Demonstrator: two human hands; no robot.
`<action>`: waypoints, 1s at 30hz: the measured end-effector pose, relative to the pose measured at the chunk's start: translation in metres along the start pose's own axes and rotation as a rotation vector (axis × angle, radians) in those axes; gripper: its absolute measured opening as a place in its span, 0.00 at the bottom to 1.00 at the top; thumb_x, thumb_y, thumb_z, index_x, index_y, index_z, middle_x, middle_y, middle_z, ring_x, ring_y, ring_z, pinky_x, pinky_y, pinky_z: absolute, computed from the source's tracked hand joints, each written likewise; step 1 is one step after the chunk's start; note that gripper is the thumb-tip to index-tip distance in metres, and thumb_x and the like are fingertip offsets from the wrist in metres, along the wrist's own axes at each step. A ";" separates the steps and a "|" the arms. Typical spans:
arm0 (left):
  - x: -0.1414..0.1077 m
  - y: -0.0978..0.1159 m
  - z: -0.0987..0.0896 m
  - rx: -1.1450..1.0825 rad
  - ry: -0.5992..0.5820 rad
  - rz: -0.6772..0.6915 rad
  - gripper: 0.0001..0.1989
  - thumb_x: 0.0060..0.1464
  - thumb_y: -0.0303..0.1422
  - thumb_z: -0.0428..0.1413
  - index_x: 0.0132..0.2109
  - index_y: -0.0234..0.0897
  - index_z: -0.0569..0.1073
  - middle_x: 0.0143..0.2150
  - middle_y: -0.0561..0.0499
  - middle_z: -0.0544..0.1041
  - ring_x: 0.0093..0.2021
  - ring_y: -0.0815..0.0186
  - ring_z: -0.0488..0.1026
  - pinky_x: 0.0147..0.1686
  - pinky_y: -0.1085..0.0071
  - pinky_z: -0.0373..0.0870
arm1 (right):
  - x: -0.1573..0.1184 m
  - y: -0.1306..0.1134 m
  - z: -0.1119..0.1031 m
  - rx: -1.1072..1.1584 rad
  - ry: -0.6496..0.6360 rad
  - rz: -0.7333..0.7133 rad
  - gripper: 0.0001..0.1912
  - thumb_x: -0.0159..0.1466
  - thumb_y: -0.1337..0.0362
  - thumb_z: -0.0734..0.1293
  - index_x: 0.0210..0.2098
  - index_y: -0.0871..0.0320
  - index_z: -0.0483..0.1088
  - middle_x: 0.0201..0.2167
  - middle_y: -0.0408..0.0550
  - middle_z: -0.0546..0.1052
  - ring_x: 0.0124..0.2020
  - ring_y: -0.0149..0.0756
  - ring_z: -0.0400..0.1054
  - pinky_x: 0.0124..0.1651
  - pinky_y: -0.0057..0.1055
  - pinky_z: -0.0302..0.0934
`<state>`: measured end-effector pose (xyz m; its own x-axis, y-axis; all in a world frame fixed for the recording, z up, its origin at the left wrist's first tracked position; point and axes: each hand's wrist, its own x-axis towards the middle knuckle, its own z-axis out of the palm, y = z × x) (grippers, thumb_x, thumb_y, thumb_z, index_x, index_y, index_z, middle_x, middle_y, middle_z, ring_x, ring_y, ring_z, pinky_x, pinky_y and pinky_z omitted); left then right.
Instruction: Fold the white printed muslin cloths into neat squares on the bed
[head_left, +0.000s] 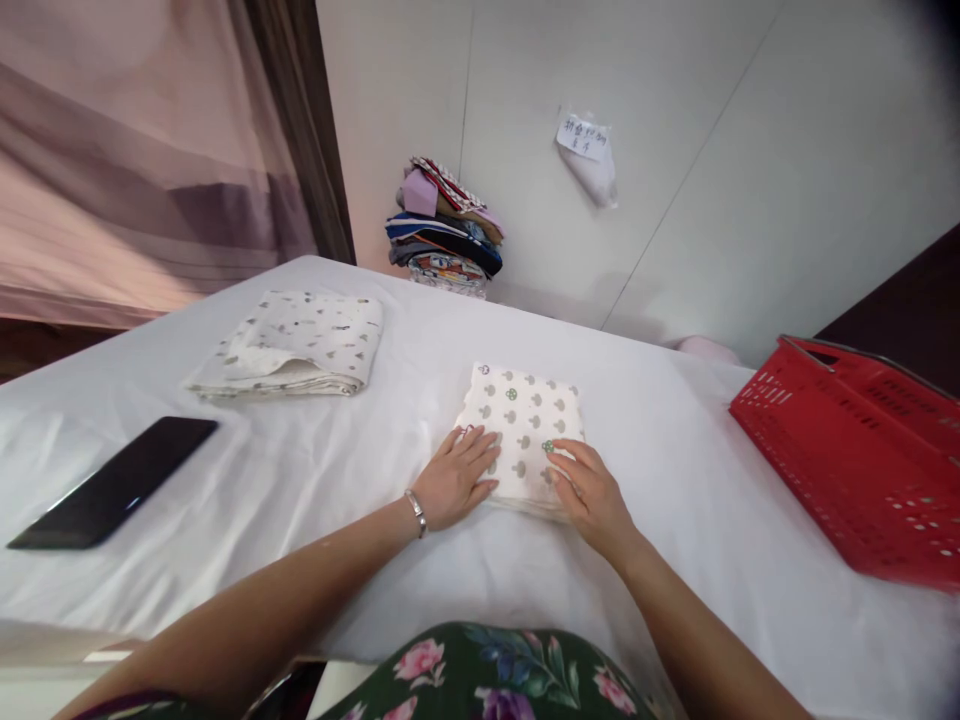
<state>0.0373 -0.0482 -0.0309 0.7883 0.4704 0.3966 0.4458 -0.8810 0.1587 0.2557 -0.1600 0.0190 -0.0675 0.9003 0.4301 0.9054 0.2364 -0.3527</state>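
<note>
basket (847, 470): red, plastic in look, walls pierced with small holes, thin handle along the rim; at the right of the table (420, 330). contents cannot be made out from this angle.

pouch (596, 180): clear film, crumpled, tapering downward, something whitish within, against the wall (690, 70); white paper label (581, 137) with handwritten characters at its top.

folded cloth (525, 425): soft, off-white, layered into a four-sided pad; rows of grey-green mushroom-like motifs, a few outlined in green or purple, left edge wavy. lies flat on the table, directly before the person, between the two hands.

left hand (457, 478): laid palm down, fingers spread over the left side of the cloth; silvery bracelet (417, 513) at the wrist.

right hand (592, 490): at the cloth's right edge, fingers bent, thumb near the index finger, tips touching the print; whether any fabric is pinched, cannot tell.

second cloth (322, 340): white with small scattered motifs, folded in several layers, one upper layer gaping at the front; left rear of the table.

slab (116, 485): black, smooth, glossy, oblong; nearer, at left.

textile stack (446, 235): mixed colours, patterned and plain folds, beyond the table's far edge.

table cover: white fabric, lightly wrinkled.

curtain (112, 150): pink, thin, draped, at left.
</note>
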 end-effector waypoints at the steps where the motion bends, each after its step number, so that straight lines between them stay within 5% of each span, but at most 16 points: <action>1: -0.001 0.001 -0.001 -0.004 0.002 -0.002 0.22 0.59 0.39 0.46 0.59 0.38 0.63 0.62 0.46 0.62 0.65 0.58 0.52 0.62 0.52 0.48 | 0.003 0.004 0.006 -0.050 -0.044 -0.003 0.17 0.65 0.61 0.57 0.51 0.58 0.67 0.56 0.56 0.65 0.58 0.44 0.57 0.56 0.45 0.56; 5: 0.003 -0.003 -0.007 -0.100 0.007 -0.037 0.19 0.58 0.39 0.48 0.54 0.41 0.68 0.59 0.47 0.67 0.62 0.60 0.57 0.61 0.54 0.54 | 0.001 0.020 0.034 -0.213 -0.269 0.002 0.24 0.66 0.56 0.56 0.59 0.58 0.59 0.63 0.55 0.56 0.64 0.48 0.46 0.61 0.54 0.46; 11: 0.034 -0.045 -0.004 -0.237 0.279 -0.340 0.15 0.56 0.38 0.50 0.46 0.37 0.73 0.52 0.43 0.73 0.51 0.61 0.70 0.47 0.62 0.71 | -0.009 0.026 0.039 -0.177 -0.300 0.032 0.25 0.67 0.54 0.54 0.62 0.54 0.55 0.64 0.52 0.53 0.66 0.44 0.42 0.63 0.52 0.43; 15: 0.060 -0.061 0.006 -0.144 0.164 -0.573 0.21 0.54 0.41 0.52 0.51 0.32 0.69 0.55 0.37 0.69 0.54 0.54 0.68 0.47 0.59 0.70 | 0.008 0.031 0.027 -0.044 -0.310 0.103 0.24 0.66 0.53 0.55 0.59 0.54 0.59 0.63 0.52 0.55 0.65 0.44 0.43 0.62 0.52 0.43; 19: 0.074 -0.050 0.017 -0.068 0.061 -0.522 0.25 0.55 0.42 0.48 0.57 0.32 0.62 0.62 0.35 0.59 0.61 0.51 0.59 0.51 0.53 0.63 | 0.037 0.049 0.029 -0.075 -0.137 0.189 0.25 0.66 0.56 0.56 0.61 0.55 0.56 0.65 0.54 0.50 0.66 0.46 0.39 0.62 0.56 0.39; 22: 0.073 -0.045 0.024 -0.078 -0.035 -0.498 0.25 0.57 0.42 0.45 0.59 0.34 0.59 0.64 0.35 0.56 0.59 0.53 0.62 0.51 0.55 0.62 | 0.047 0.066 0.043 -0.132 -0.149 0.263 0.27 0.65 0.55 0.55 0.62 0.58 0.54 0.65 0.56 0.48 0.66 0.49 0.39 0.61 0.58 0.40; 30: 0.068 -0.050 0.019 -0.314 0.043 -0.694 0.29 0.56 0.45 0.47 0.60 0.34 0.58 0.60 0.38 0.63 0.57 0.55 0.65 0.52 0.61 0.62 | 0.035 0.082 0.062 -0.018 -0.073 0.285 0.26 0.64 0.53 0.56 0.59 0.55 0.58 0.65 0.52 0.50 0.66 0.47 0.38 0.62 0.53 0.41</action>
<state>0.0769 0.0285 -0.0288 0.3512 0.9248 0.1464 0.6864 -0.3607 0.6315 0.3019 -0.0863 -0.0465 0.1611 0.9536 0.2544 0.8993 -0.0356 -0.4359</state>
